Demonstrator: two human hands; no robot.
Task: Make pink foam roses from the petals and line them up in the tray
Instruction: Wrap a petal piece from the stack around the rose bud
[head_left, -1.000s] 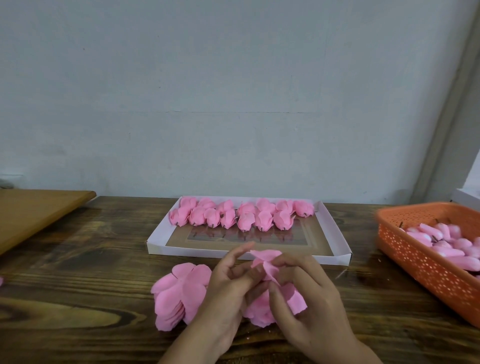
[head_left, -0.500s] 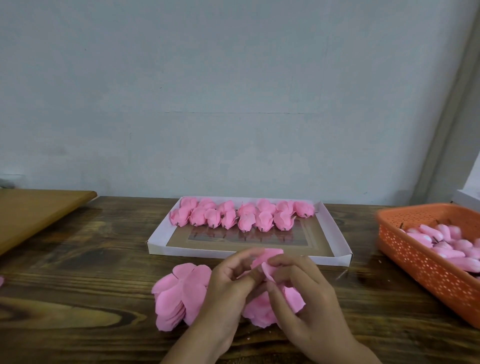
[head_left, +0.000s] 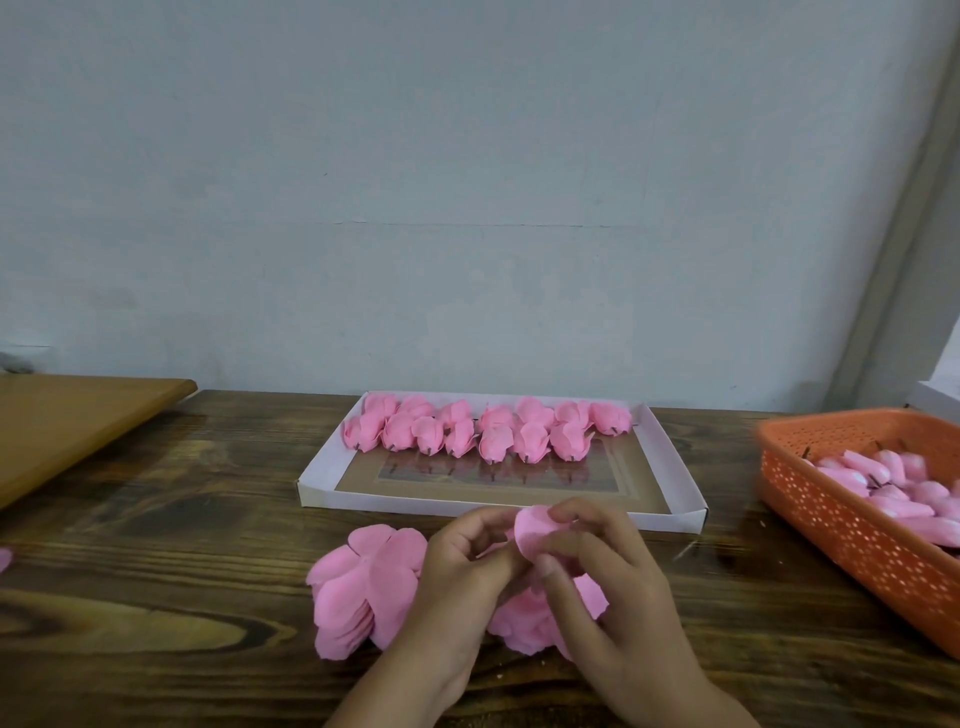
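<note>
Both hands meet over the table in front of the white tray. My left hand and my right hand pinch one pink foam petal piece between their fingertips, its top lobe curled up. More pink petals lie under the hands. A stack of flat pink petal sheets lies just left of my left hand. Several finished pink roses stand in two rows along the tray's far side.
An orange perforated basket with several pink buds sits at the right edge. A light wooden board lies at the far left. The dark wooden table ends at a grey wall behind the tray.
The petal's upper lobe has been folded and rounded between the fingertips. My left fingers have curled in more tightly. Both hands stayed in place.
</note>
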